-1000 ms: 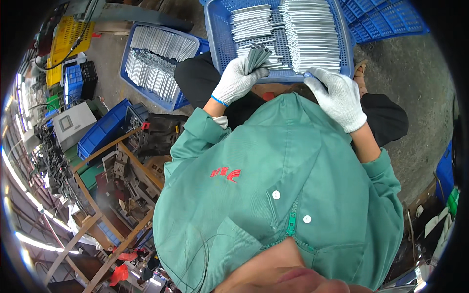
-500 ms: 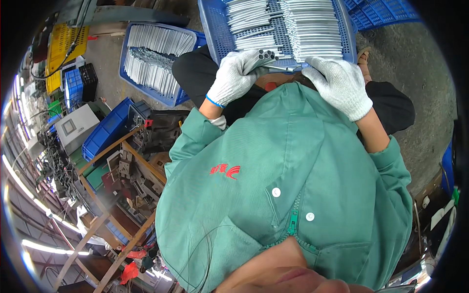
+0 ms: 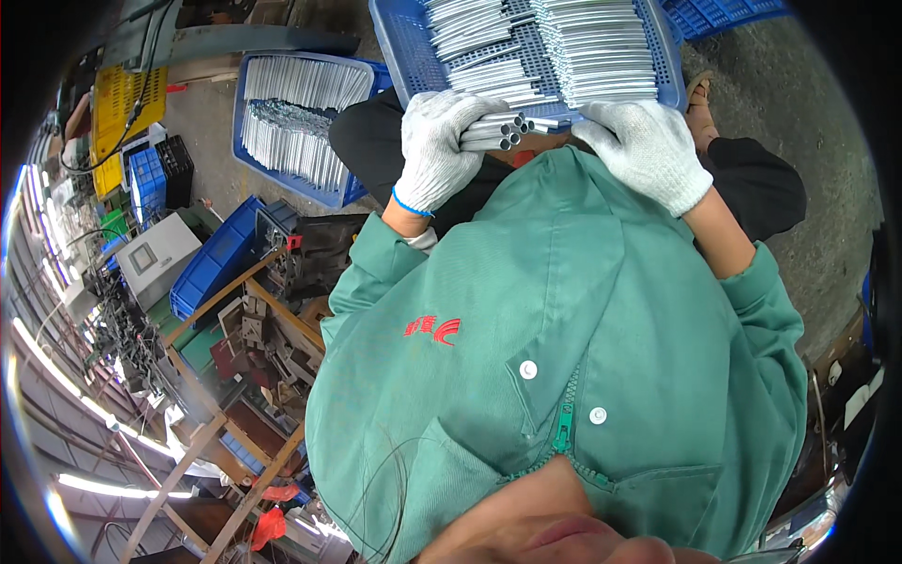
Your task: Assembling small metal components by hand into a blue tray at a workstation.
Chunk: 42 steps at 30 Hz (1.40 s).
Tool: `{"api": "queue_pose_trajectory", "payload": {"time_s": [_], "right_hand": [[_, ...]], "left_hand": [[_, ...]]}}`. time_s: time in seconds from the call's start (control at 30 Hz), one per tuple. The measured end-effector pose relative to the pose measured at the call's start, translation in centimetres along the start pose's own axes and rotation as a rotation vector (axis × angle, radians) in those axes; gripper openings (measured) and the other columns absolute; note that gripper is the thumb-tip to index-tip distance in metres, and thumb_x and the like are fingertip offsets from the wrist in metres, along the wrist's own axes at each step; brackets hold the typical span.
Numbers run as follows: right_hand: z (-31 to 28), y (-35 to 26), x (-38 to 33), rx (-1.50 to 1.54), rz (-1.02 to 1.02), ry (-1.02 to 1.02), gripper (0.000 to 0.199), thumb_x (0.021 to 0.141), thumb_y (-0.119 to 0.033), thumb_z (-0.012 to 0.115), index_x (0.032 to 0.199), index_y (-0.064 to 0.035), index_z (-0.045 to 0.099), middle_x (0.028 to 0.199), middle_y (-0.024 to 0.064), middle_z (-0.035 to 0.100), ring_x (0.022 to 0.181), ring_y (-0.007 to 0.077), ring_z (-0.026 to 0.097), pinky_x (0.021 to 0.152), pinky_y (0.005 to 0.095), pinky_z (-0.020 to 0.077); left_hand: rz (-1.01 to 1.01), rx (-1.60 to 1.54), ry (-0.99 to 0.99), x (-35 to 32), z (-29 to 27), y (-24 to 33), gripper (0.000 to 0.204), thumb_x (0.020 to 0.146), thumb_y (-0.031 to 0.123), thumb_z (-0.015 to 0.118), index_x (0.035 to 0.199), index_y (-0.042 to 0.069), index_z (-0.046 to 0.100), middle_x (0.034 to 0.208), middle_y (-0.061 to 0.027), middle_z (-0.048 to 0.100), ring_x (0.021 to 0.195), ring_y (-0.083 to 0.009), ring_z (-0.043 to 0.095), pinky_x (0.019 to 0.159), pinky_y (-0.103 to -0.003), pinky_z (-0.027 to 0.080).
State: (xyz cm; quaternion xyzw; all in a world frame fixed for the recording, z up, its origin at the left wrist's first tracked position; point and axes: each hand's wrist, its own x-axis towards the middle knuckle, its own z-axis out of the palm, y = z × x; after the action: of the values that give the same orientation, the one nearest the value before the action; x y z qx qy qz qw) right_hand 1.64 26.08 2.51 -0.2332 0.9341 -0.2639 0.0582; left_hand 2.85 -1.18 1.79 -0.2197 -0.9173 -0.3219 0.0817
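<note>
My left hand (image 3: 438, 150), in a white knitted glove, is closed around a bunch of several thin metal tubes (image 3: 487, 133). Their open round ends point to the right. One tube end sticks out past the others, toward my right hand (image 3: 648, 155). That hand, also gloved in white, is at the near rim of a blue plastic basket (image 3: 673, 94). Its thumb and forefinger are apart, with nothing visible between them; the other fingers are partly hidden. Rows of silvery metal tubes (image 3: 601, 56) lie stacked in the basket, just beyond both hands.
A second blue basket (image 3: 329, 199) full of metal tubes stands on the floor to the left. Another blue crate (image 3: 719, 17) is at the far right. Wooden framing (image 3: 246, 461), a grey control box (image 3: 158, 258) and a blue bin (image 3: 218, 258) are at my left.
My left hand has turned, so the bunched tube ends now face right and lower. The tube that reached between my hands now ends short of my right hand, whose thumb and forefinger have parted.
</note>
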Motion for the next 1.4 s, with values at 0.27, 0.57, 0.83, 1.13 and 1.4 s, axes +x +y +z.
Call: {"api": "queue_pose_trajectory", "payload": {"time_s": [0.27,0.57,0.83,1.13,1.4], "right_hand": [[-1.0,-0.7,0.3,0.089,-0.013,0.008,0.031,0.094,-0.036,0.063,0.092,-0.0095,0.080,0.073,0.0063,0.072,0.064,0.0262,0.069,0.062,0.0377,0.0531],[0.5,-0.3,0.1,0.163,0.033,-0.146,0.034,0.095,-0.037,0.062,0.092,-0.0087,0.080,0.081,0.0091,0.075,0.071,0.0301,0.071,0.067,0.0411,0.0540],[3.4,1.8,0.8,0.111,0.128,0.002,0.035,0.094,-0.037,0.066,0.105,-0.0056,0.079,0.090,0.0113,0.078,0.074,0.0324,0.072,0.069,0.0412,0.0553],[3.5,1.8,0.3,0.002,0.116,0.025,0.037,0.094,-0.038,0.067,0.108,-0.0053,0.079,0.092,0.0102,0.079,0.075,0.0315,0.074,0.066,0.0410,0.0553],[1.8,0.9,0.5,0.048,0.069,0.097,0.036,0.094,-0.037,0.068,0.106,-0.0055,0.079,0.086,0.0100,0.078,0.069,0.0313,0.072,0.062,0.0387,0.0540]], "left_hand": [[0.047,0.029,0.027,-0.2,-0.2,0.0,0.034,0.066,0.007,0.077,0.099,0.016,0.077,0.085,0.0027,0.074,0.076,-0.0196,0.066,0.085,-0.033,0.045],[0.061,0.033,0.071,-0.6,0.2,-0.6,0.030,0.068,0.009,0.077,0.097,0.016,0.076,0.083,0.0032,0.073,0.077,-0.0187,0.066,0.085,-0.034,0.045],[-0.112,0.240,-0.114,-0.7,3.1,-5.3,0.034,0.074,0.010,0.075,0.108,0.015,0.075,0.087,-0.0028,0.075,0.075,-0.0247,0.069,0.074,-0.036,0.051],[-0.279,0.245,-0.244,-0.5,6.5,-9.0,0.030,0.084,0.015,0.077,0.115,0.014,0.073,0.092,-0.0072,0.077,0.078,-0.0252,0.072,0.073,-0.036,0.055],[-0.429,-0.413,-0.203,-0.1,3.4,-4.3,0.021,0.093,0.006,0.071,0.114,0.007,0.072,0.098,-0.0046,0.077,0.085,-0.0163,0.071,0.082,-0.029,0.056]]}}
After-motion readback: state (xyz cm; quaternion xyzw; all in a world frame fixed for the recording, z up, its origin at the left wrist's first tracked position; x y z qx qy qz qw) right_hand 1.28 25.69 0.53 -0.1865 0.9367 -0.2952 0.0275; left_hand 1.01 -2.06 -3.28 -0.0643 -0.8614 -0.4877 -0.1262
